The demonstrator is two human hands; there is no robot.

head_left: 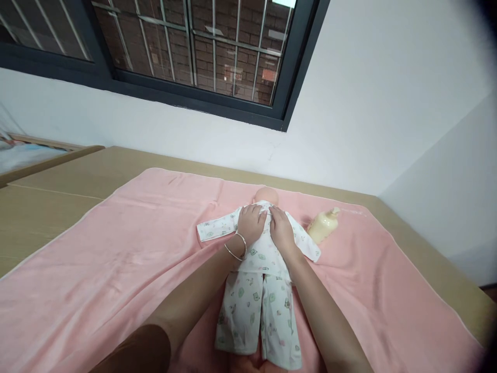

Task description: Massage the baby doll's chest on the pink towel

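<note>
A baby doll (265, 196) lies on its back on a pink towel (116, 259), dressed in a white printed top (264, 254) and matching trousers (256, 316). My left hand (251, 224), with bangles at the wrist, rests on the doll's chest near the collar. My right hand (281, 231) lies beside it on the same part of the top. Both sets of fingers are curled at the neckline, pinching the fabric there. The doll's head shows just beyond my fingertips.
A cream pump bottle (323, 226) lies on the towel right of the doll's sleeve. The towel covers a tan bed surface (50, 202) against a white wall, with a barred window (194, 46) above. A wooden rail (46, 150) stands at far left.
</note>
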